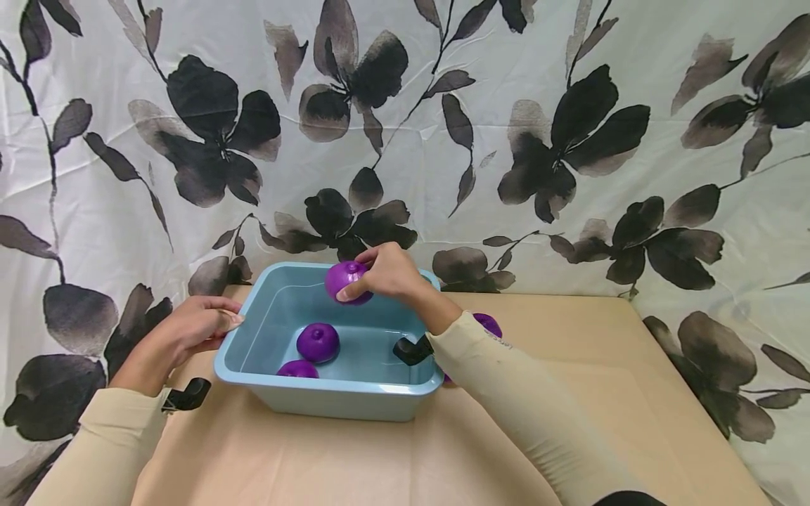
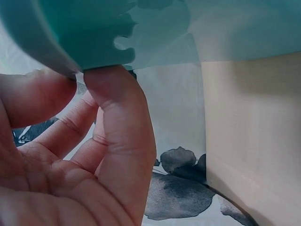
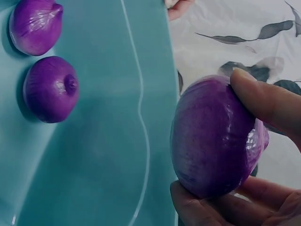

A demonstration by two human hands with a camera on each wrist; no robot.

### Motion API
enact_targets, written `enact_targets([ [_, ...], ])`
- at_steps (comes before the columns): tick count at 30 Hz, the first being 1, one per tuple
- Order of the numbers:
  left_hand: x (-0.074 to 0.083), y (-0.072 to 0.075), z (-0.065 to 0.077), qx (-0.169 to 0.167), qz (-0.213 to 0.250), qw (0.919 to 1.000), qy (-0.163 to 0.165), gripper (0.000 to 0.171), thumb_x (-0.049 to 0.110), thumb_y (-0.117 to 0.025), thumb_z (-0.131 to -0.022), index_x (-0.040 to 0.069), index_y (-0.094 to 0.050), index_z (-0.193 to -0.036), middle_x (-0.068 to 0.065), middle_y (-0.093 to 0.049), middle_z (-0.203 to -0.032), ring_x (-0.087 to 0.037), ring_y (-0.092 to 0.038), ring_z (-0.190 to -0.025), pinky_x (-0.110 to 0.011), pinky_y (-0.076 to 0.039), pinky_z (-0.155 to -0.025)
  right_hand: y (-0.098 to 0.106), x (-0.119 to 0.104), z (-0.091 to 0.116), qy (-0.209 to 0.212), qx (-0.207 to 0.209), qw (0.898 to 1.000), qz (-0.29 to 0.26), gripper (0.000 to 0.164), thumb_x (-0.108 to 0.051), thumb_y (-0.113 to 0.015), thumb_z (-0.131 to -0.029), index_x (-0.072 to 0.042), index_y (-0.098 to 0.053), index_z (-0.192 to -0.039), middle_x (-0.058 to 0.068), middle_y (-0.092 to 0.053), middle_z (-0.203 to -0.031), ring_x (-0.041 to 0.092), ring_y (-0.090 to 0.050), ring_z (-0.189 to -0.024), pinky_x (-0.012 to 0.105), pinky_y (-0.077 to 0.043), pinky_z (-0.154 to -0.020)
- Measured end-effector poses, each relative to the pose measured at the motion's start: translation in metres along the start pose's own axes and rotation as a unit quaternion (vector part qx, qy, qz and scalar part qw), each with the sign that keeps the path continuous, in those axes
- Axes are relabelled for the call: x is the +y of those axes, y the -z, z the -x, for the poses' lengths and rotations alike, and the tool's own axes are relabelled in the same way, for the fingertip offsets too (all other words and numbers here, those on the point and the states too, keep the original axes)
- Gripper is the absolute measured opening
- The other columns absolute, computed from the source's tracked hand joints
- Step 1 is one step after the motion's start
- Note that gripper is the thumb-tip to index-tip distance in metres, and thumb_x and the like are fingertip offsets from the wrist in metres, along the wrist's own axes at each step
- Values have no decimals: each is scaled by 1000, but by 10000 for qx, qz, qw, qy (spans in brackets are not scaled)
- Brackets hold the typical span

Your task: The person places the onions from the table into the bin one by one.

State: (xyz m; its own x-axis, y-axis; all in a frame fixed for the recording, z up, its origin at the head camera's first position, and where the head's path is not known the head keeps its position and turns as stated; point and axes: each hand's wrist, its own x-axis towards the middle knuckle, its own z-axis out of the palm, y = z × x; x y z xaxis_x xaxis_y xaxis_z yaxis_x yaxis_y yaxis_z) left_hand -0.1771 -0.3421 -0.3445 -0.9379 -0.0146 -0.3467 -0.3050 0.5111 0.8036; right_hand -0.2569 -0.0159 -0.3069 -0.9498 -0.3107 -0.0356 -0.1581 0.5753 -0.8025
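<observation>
My right hand point(image 1: 395, 273) grips a shiny purple onion point(image 1: 344, 278) between thumb and fingers, over the far part of a light blue plastic basin point(image 1: 329, 388). Up close in the right wrist view, the held onion point(image 3: 211, 136) has the thumb on one side and fingertips on the other. Two more onions lie on the basin floor: one whole in view point(image 1: 318, 343), the other point(image 1: 298, 369) partly hidden by the near wall. At the basin's left end my left hand point(image 1: 201, 325) pinches the rim, thumb against bent forefinger in the left wrist view.
Right of the basin, another purple onion point(image 1: 488, 324) shows from behind the right sleeve, and a sliver of purple peeks out by the basin's right corner. A tan cover point(image 1: 607, 393) spreads over the table. Behind it hangs a white cloth point(image 1: 481, 169) with dark flowers.
</observation>
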Motion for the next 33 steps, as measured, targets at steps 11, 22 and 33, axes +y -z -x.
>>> enact_targets([
  [11,-1,0,-1,35,-32,10000,30,42,10,-59,-100,-9,-53,-137,2,-62,-86,-11,-61,-77,-29,-58,-67,-16,10,-4,-281,-101,9995,40,70,-25,-100,-64,-4,-71,-124,15,-71,-121,30,-67,-110,41,-59,-92],
  [22,-2,0,-3,25,25,10000,49,40,10,-59,-101,-9,-53,-136,3,-63,-87,-11,-63,-78,-29,-59,-69,-26,27,-8,-484,-554,9973,32,73,-22,-99,-68,-3,-68,-131,15,-71,-123,30,-66,-112,43,-59,-98],
  [33,-3,1,-1,-28,117,9999,-8,40,11,-61,-99,-8,-54,-134,8,-62,-82,-7,-61,-75,-26,-58,-67,-31,36,-13,-482,-796,9956,82,75,-14,-99,-65,-3,-66,-132,15,-69,-126,30,-64,-116,44,-55,-103],
])
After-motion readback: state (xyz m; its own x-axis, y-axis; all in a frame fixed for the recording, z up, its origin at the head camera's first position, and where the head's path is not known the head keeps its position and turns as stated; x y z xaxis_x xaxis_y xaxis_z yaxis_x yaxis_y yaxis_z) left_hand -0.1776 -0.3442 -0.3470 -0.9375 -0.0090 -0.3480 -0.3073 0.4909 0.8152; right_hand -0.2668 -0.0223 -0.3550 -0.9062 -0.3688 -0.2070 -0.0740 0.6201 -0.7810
